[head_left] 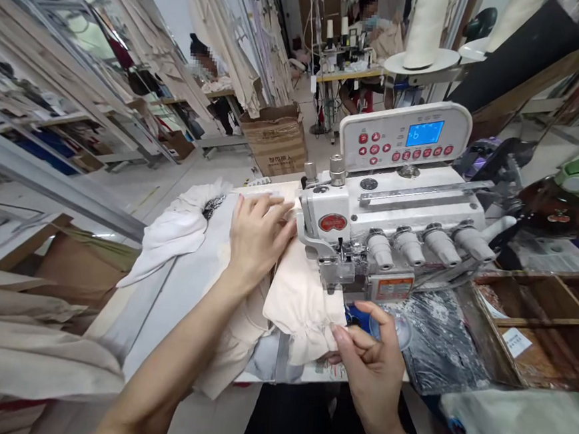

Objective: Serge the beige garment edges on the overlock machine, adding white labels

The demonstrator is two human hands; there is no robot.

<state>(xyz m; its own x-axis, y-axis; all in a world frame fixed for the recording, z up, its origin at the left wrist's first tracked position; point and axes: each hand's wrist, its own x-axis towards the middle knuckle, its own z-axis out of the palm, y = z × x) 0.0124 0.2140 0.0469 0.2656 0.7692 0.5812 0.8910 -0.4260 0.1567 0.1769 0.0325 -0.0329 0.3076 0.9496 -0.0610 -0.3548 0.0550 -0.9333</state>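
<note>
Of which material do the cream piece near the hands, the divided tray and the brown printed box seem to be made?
Cream piece: matte fabric, shown by soft gathers and folds; fibre unclear. Divided tray: probably wood, its brown surfaces worn and blotchy. Brown printed box: likely cardboard, dull, with dark lettering.

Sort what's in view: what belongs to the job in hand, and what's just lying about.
In the job:
- cream cloth, under the left hand, its edge pinched by the right hand
- sewing machine, beside it

Apparently just lying about:
- carton, on the floor behind
- divided tray, right of the machine
- green-topped container, beyond the tray
</note>
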